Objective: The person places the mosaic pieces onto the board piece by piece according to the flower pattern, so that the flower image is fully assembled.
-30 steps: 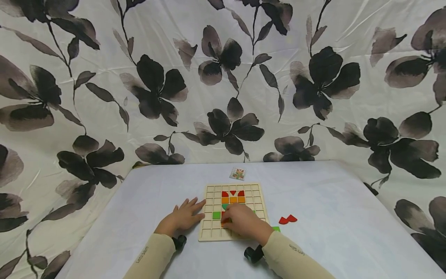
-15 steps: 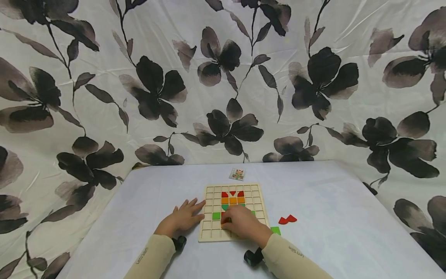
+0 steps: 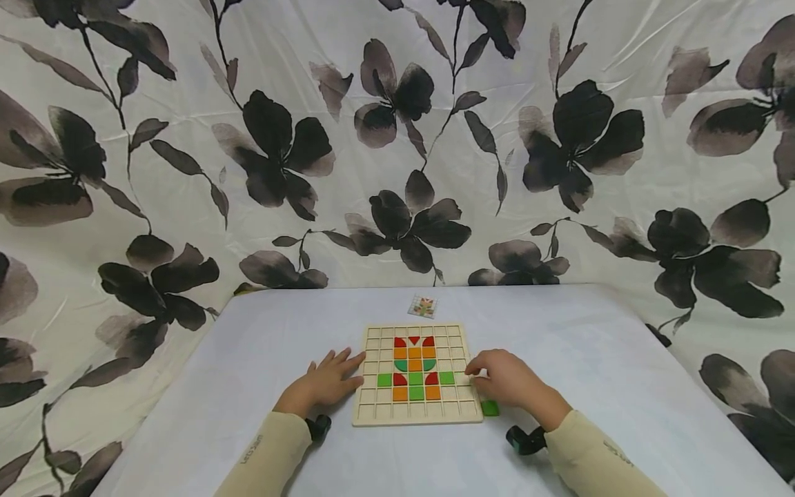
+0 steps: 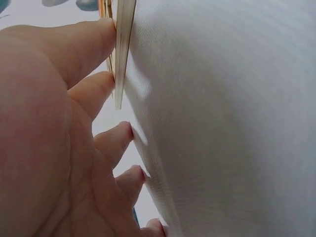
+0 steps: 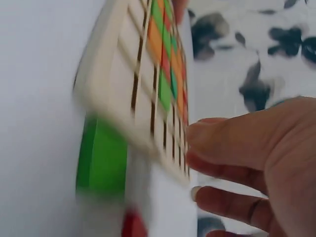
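A wooden grid board [image 3: 374,408] lies on the white table, with red, orange and green tiles [image 3: 415,369] set in its middle cells. My left hand [image 3: 332,376] lies flat on the cloth, its fingertips [image 4: 111,34] against the board's left edge [image 4: 121,54]. My right hand [image 3: 504,378] hovers just off the board's right edge [image 5: 129,94], fingers [image 5: 217,136] loosely curled with nothing seen between them. It hides the red pieces in the head view; part of a red piece [image 5: 133,226] shows in the right wrist view. A loose green square [image 3: 490,408] [image 5: 101,163] lies beside the board's near right corner.
A small pattern card [image 3: 424,306] lies beyond the board's far edge. A floral cloth [image 3: 397,138] hangs behind the table. The table edge [image 3: 186,373] slants away on the left, and the right edge [image 3: 683,373] likewise.
My right hand has left the board's lower middle and moved right, past its edge, uncovering the tiles there and now hiding the red pieces. The left hand has stayed put.
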